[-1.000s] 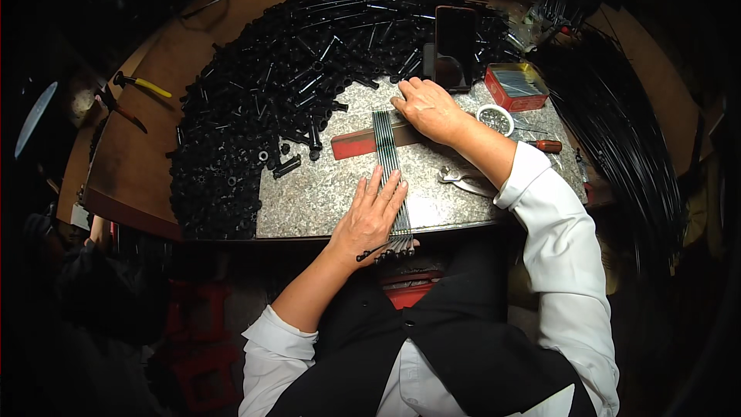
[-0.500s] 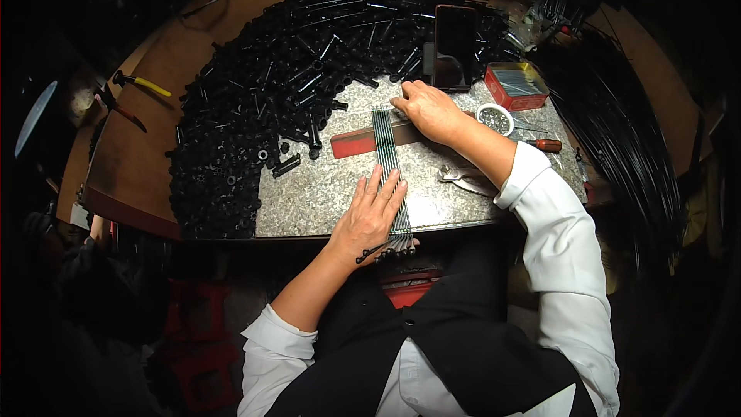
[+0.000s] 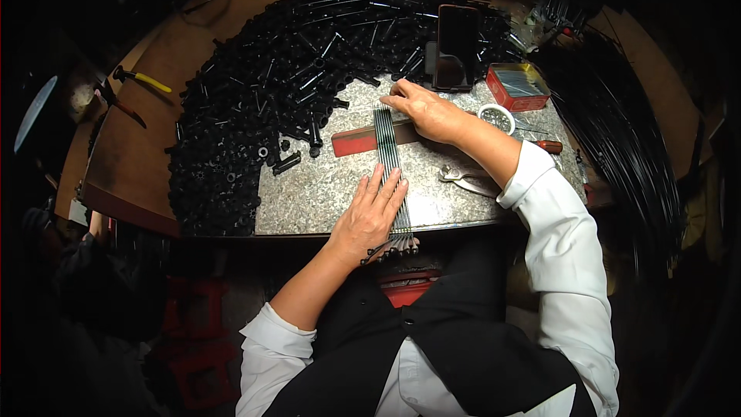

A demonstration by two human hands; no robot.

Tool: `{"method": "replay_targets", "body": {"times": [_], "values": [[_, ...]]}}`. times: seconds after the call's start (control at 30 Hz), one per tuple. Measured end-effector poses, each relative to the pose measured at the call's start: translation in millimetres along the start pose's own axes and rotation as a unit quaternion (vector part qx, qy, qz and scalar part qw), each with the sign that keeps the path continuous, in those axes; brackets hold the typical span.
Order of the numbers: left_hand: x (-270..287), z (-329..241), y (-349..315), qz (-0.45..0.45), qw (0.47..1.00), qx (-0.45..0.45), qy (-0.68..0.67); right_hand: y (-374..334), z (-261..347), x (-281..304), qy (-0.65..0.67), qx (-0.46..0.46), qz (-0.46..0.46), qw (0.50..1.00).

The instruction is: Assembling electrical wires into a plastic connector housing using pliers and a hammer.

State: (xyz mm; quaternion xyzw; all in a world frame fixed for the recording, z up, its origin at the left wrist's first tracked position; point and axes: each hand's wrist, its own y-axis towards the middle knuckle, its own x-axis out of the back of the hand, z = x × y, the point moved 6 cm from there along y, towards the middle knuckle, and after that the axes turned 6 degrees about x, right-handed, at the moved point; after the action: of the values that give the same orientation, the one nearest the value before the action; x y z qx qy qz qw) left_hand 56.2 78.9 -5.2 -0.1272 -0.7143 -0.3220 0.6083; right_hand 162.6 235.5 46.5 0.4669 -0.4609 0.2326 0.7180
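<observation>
Key relation here: the row of thin rods (image 3: 385,130) vs the R hand (image 3: 426,114). Rods lie side by side, long axis approx. fore-aft: far ends point away from the person & a touch L, near ends come back toward the body, past the front edge of the stone slab (image 3: 305,197), where dark bulb-like tips (image 3: 391,250) fan out a bit. R hand sits at the far end, reaching in from the rt, so its fingertips are right by the far tips; the row runs from there back toward the person. Can't tell if they touch, or if smth thin is pinched btwn them. R fingers are curled, thumb & index drawn close together, no wide gap showing. L hand (image 3: 365,215) is nearer the near half: palm down, fingers nearly straight & slightly apart, lying over the rods' L side, w/ a bit of skin showing past the tips on the rt, prob. its thumb underneath. So it seems to have hold of the row, tho the underside is hidden. Midway btwn the hands & nearer the R one, a red-ended bar (image 3: 349,144) lies crosswise under the rods, approx. perpendicular to them, its rt part going behind the R hand. Metal pliers (image 3: 461,177) lie on the slab, rt of the rods & apart from them, below the R forearm; white cup (image 3: 482,112) is just beyond that forearm.
</observation>
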Motion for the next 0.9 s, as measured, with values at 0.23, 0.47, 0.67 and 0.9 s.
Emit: {"method": "replay_targets", "body": {"times": [0.23,0.47,0.67,0.9], "values": [[10.4,-2.9,-0.6,0.028,0.999,0.012,-0.026,-6.8,-16.2,1.7,-0.066,-0.011,0.026,0.997],[10.5,-3.7,-0.1,0.034,0.999,0.010,-0.021,2.8,-22.0,-8.0,-0.089,0.010,0.006,0.996],[10.2,-3.5,-0.2,0.025,0.999,0.010,-0.028,-2.6,-24.3,-6.7,-0.091,-0.004,0.017,0.996],[8.9,-2.4,0.7,0.015,1.000,0.010,-0.024,-10.6,-27.1,0.2,-0.144,0.001,0.012,0.990]]}}
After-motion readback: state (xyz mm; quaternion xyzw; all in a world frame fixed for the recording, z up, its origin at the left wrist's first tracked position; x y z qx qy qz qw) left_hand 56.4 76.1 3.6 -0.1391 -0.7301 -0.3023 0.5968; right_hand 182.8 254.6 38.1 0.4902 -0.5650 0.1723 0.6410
